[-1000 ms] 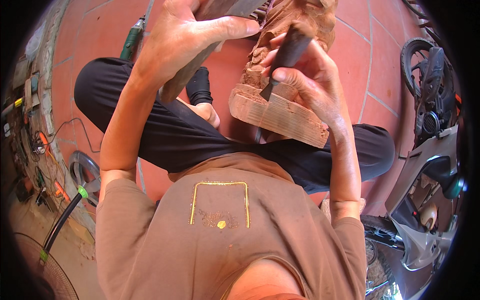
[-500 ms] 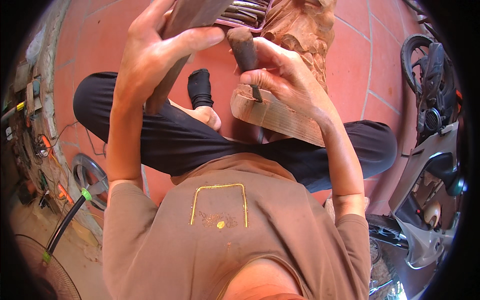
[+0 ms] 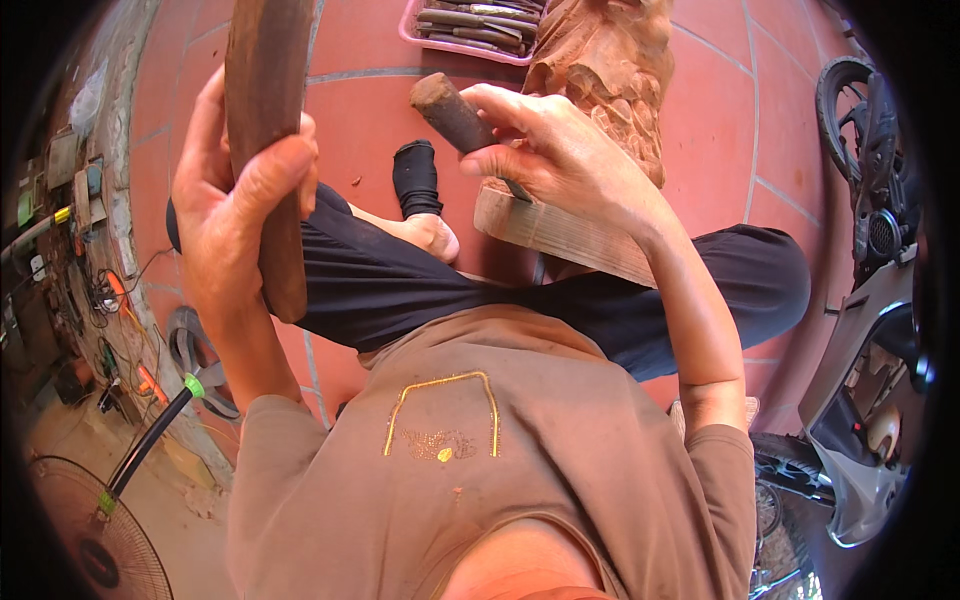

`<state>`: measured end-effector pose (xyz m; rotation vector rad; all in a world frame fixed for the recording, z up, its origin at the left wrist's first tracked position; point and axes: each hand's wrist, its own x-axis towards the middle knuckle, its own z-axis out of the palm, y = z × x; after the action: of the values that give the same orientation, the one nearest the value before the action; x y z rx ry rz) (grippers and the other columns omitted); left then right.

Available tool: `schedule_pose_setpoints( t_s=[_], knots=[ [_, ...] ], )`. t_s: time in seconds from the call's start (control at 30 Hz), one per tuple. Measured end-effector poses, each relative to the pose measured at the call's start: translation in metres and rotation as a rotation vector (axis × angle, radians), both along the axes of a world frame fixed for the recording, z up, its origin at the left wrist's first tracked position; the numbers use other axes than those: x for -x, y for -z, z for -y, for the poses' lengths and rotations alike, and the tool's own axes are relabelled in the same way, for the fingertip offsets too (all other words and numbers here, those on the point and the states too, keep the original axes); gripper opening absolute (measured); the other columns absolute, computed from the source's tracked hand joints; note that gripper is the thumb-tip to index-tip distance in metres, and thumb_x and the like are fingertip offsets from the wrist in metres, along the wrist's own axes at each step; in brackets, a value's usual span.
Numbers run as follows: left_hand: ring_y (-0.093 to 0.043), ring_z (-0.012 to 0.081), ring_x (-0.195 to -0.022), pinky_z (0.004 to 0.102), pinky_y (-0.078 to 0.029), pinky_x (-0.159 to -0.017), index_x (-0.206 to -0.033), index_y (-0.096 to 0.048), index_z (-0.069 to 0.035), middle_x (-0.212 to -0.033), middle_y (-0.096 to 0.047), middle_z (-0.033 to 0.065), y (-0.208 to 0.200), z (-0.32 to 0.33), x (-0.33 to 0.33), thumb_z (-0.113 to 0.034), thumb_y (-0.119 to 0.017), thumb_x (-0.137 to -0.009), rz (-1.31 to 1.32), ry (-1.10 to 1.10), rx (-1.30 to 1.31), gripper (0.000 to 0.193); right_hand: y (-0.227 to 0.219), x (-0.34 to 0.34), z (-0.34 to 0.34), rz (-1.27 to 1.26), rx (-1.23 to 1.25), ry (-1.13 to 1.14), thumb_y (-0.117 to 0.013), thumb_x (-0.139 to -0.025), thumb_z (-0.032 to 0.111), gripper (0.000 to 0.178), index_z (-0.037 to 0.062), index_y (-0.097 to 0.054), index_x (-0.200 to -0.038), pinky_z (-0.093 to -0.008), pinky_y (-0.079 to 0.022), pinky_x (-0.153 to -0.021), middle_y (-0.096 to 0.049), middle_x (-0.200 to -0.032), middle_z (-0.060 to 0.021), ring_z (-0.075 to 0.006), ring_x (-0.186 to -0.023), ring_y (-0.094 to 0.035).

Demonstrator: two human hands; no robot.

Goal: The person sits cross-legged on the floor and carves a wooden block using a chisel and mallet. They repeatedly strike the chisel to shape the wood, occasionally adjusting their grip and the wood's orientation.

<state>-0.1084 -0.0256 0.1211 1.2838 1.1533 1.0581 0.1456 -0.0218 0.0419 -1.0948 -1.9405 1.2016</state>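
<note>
My left hand (image 3: 225, 205) is wrapped round a long dark wooden mallet (image 3: 268, 95), held upright at the left, well apart from the chisel. In my right hand (image 3: 555, 145) is a chisel (image 3: 452, 112) with a thick, worn wooden handle. The handle leans to the left, and the short stretch of blade showing below my fingers reaches the end of a pale wood block (image 3: 575, 238). Whether its edge touches or bites into the wood is hidden. The block lies at a slant between my folded legs, its right end behind my forearm.
Beyond the block lies a carved brown wood piece (image 3: 605, 75). A pink basket (image 3: 470, 52) holding several tools stands at the far middle. To the right is a motorbike (image 3: 850, 390); to the left are a fan (image 3: 95, 540), cables and clutter along a ledge.
My left hand has swung the mallet left and away from the chisel. The chisel handle has tipped further left in my right hand. The whole view has shifted slightly.
</note>
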Motion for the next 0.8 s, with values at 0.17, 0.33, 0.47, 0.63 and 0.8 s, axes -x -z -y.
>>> schedule_pose_setpoints(
  t_s=[0.17, 0.33, 0.47, 0.63, 0.8],
  knots=[
    [-0.061, 0.0112, -0.077, 0.0231, -0.047, -0.062, -0.152, -0.042, -0.003, -0.1, -0.065, 0.0086, 0.019, 0.032, 0.01, -0.012, -0.081, -0.082, -0.324, 0.077, 0.104, 0.081, 0.012, 0.001, 0.003, 0.066, 0.046, -0.076, -0.074, -0.09, 0.016, 0.039, 0.0029, -0.058, -0.123, -0.0403, -0.05, -0.069, -0.066, -0.083, -0.0178, -0.0327, -0.074, -0.065],
    [-0.061, 0.0106, -0.078, 0.0225, -0.046, -0.063, -0.153, -0.042, -0.003, -0.103, -0.065, 0.0082, 0.006, 0.041, 0.019, -0.013, -0.082, -0.082, -0.254, 0.028, 0.254, 0.082, 0.007, 0.0, 0.006, 0.046, 0.115, -0.084, -0.073, -0.09, 0.015, 0.037, 0.0034, -0.058, -0.121, -0.0408, -0.05, -0.072, -0.067, -0.084, -0.0187, -0.0332, -0.079, -0.068],
    [-0.057, 0.0093, -0.064, 0.0221, -0.045, -0.058, -0.148, -0.044, 0.0, -0.089, -0.063, 0.0066, 0.005, 0.036, 0.024, -0.009, -0.077, -0.086, -0.003, -0.118, -0.005, 0.071, 0.005, -0.002, 0.004, -0.027, 0.192, -0.079, -0.074, -0.089, 0.015, 0.038, 0.0036, -0.059, -0.121, -0.0403, -0.051, -0.073, -0.068, -0.086, -0.0174, -0.0322, -0.081, -0.069],
    [-0.056, 0.009, -0.064, 0.0234, -0.046, -0.057, -0.153, -0.041, -0.002, -0.091, -0.063, 0.0066, 0.012, 0.04, 0.018, -0.011, -0.078, -0.085, -0.216, 0.042, 0.249, 0.078, 0.011, 0.0, 0.005, 0.042, 0.028, -0.103, -0.073, -0.09, 0.015, 0.036, 0.0041, -0.059, -0.121, -0.0402, -0.051, -0.073, -0.069, -0.086, -0.0167, -0.0324, -0.081, -0.069],
    [-0.056, 0.0095, -0.063, 0.0238, -0.047, -0.056, -0.155, -0.038, -0.002, -0.092, -0.062, 0.0065, 0.012, 0.037, 0.034, -0.011, -0.078, -0.084, -0.158, 0.047, 0.266, 0.082, 0.002, 0.003, 0.01, 0.088, 0.089, -0.102, -0.072, -0.09, 0.014, 0.035, 0.0037, -0.059, -0.121, -0.0405, -0.051, -0.071, -0.068, -0.084, -0.0164, -0.0339, -0.079, -0.068]
  ],
)
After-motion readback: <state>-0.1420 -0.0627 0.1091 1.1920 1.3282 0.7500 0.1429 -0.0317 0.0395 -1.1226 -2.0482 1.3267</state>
